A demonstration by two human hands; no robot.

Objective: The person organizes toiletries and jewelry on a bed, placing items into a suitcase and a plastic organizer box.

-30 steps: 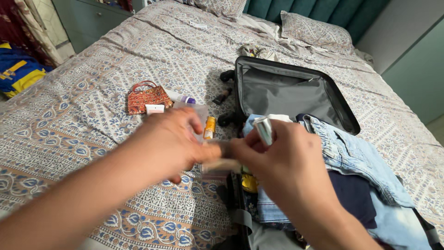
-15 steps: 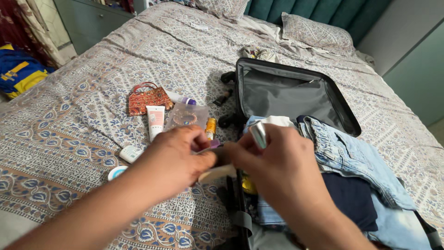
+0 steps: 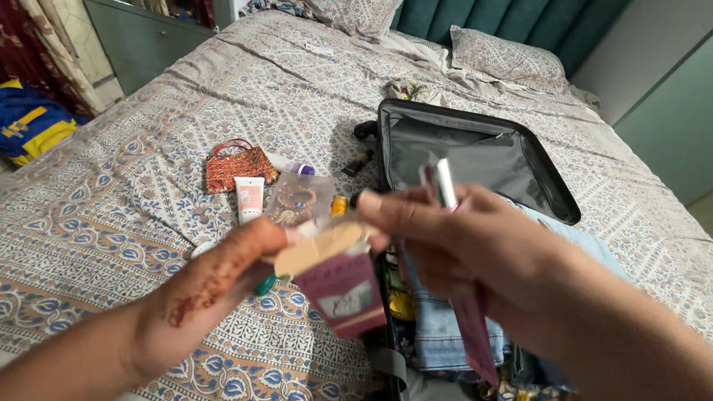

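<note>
left hand [image 3: 215, 289] pinching open flap of small maroon carton [image 3: 338, 278] | right hand [image 3: 475, 252] gripping same flap, slim tube [image 3: 444, 182] held in fingers | carton near centre, over bed [image 3: 111, 223] | open suitcase [image 3: 475, 156] right, just behind

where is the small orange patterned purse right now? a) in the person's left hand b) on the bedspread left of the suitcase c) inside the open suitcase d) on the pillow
b: the orange patterned purse lies on the bedspread, left of the open suitcase and beside a pale tube, while the left hand and right hand hold a small maroon carton.
</note>
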